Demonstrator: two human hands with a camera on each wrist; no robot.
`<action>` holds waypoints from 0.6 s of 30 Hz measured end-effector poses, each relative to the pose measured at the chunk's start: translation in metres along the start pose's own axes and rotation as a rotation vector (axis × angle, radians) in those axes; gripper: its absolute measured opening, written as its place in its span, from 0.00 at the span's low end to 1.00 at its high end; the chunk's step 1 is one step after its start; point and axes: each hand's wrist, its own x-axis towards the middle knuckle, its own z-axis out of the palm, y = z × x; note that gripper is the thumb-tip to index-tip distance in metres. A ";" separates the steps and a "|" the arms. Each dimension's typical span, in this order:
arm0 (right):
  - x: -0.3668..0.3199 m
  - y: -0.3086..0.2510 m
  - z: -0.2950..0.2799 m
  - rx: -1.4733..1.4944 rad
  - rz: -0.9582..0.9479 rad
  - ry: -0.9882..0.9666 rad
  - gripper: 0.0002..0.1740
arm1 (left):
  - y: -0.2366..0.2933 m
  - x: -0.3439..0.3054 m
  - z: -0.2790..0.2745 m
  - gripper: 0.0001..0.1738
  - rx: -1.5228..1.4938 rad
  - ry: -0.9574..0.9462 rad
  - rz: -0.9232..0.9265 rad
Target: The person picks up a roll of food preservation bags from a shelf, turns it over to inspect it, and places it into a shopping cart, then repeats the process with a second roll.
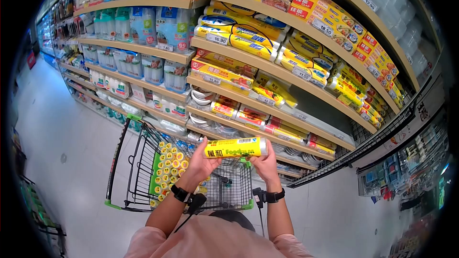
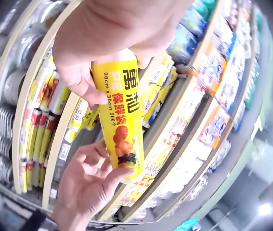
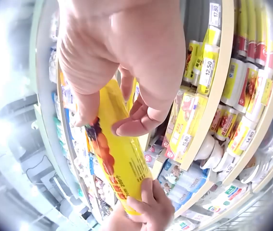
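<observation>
A yellow roll [image 1: 235, 147] with dark and green lettering lies between both hands, in front of the person. The left hand [image 1: 203, 161] grips its left end and the right hand [image 1: 266, 162] grips its right end. The left wrist view shows fruit pictures on the roll [image 2: 122, 115], with the left hand [image 2: 112, 38] at the upper end and the right hand [image 2: 86, 180] at the lower end. In the right wrist view, the right hand [image 3: 126, 62] has thumb and fingers around the roll [image 3: 119, 154]; the left hand [image 3: 151, 209] holds the far end.
A wire shopping cart [image 1: 136, 162] with green corners stands below the hands, and many yellow-capped items [image 1: 167, 167] fill its left part. Shelves [image 1: 282, 71] of boxed and rolled wraps and bags rise ahead. Grey floor [image 1: 76, 148] shows at left.
</observation>
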 end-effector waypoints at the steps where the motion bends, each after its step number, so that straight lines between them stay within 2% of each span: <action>1: 0.000 0.004 0.003 -0.095 0.044 -0.035 0.34 | -0.002 -0.001 -0.003 0.27 -0.063 -0.017 -0.123; 3: -0.001 0.017 0.004 -0.285 0.131 -0.105 0.33 | -0.011 -0.003 -0.011 0.31 -0.050 -0.055 -0.241; 4: -0.001 0.027 0.010 -0.192 0.088 -0.085 0.34 | -0.015 0.000 -0.021 0.32 -0.079 -0.091 -0.323; 5: -0.002 0.029 0.012 -0.222 0.075 -0.109 0.34 | -0.020 0.001 -0.029 0.32 -0.109 -0.126 -0.403; 9: 0.005 0.012 0.037 -0.278 0.064 -0.177 0.37 | -0.024 -0.004 -0.034 0.32 -0.096 -0.042 -0.451; 10: 0.004 0.011 0.039 -0.286 0.061 -0.173 0.37 | -0.020 -0.006 -0.033 0.26 -0.073 -0.110 -0.475; 13: 0.002 -0.002 0.051 -0.400 -0.027 -0.150 0.40 | -0.025 0.000 -0.036 0.20 0.226 0.016 -0.254; 14: 0.003 -0.007 0.054 -0.481 -0.068 -0.153 0.41 | -0.024 0.003 -0.048 0.16 0.284 -0.009 -0.177; 17: 0.000 0.002 0.047 -0.636 -0.104 -0.109 0.41 | -0.010 -0.025 -0.015 0.18 0.390 -0.039 0.141; 18: -0.002 0.006 0.047 -0.667 -0.129 -0.109 0.40 | -0.006 -0.031 -0.010 0.21 0.448 -0.168 0.246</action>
